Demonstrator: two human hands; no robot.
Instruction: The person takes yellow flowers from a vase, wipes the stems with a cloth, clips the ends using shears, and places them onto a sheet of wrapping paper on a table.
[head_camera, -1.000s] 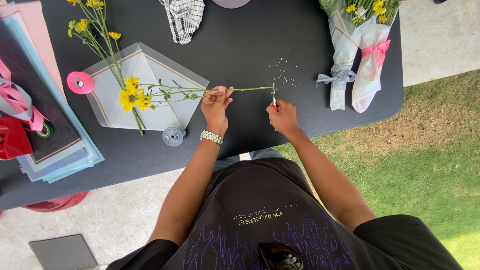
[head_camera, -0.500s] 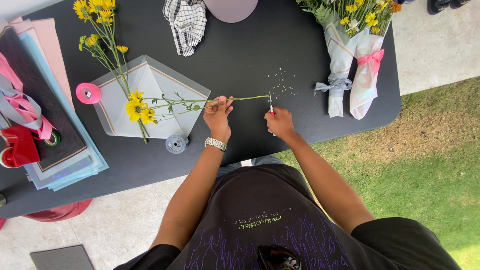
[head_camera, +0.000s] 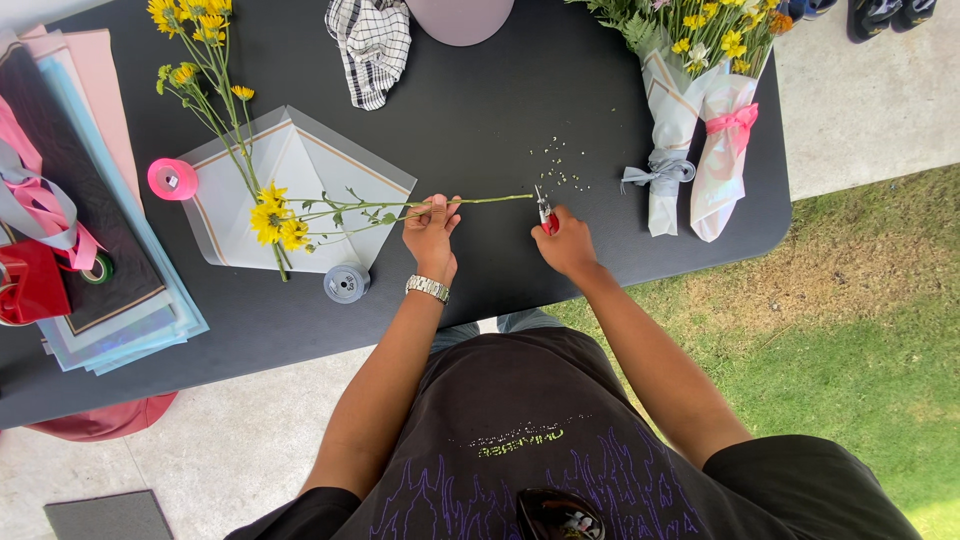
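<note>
My left hand (head_camera: 431, 236) pinches the green stem of a yellow flower sprig (head_camera: 300, 215) that lies sideways across the black table (head_camera: 480, 110), blooms to the left over a folded grey wrapping sheet (head_camera: 300, 165). My right hand (head_camera: 567, 243) grips red-handled snips (head_camera: 543, 210), whose blades sit right at the cut end of the stem. Small stem clippings (head_camera: 560, 165) are scattered just beyond the snips.
Two wrapped bouquets (head_camera: 690, 130) lie at the right end. More yellow flowers (head_camera: 200, 60) lie at the upper left. A pink ribbon spool (head_camera: 172, 179), a grey spool (head_camera: 346, 283), stacked paper sheets (head_camera: 90, 200), a checked cloth (head_camera: 372, 45) and a cap (head_camera: 460, 15) are around. Grass is right of the table.
The view has shifted a little. Both hands keep their hold on the stem and the snips at nearly the same spot on the table.
</note>
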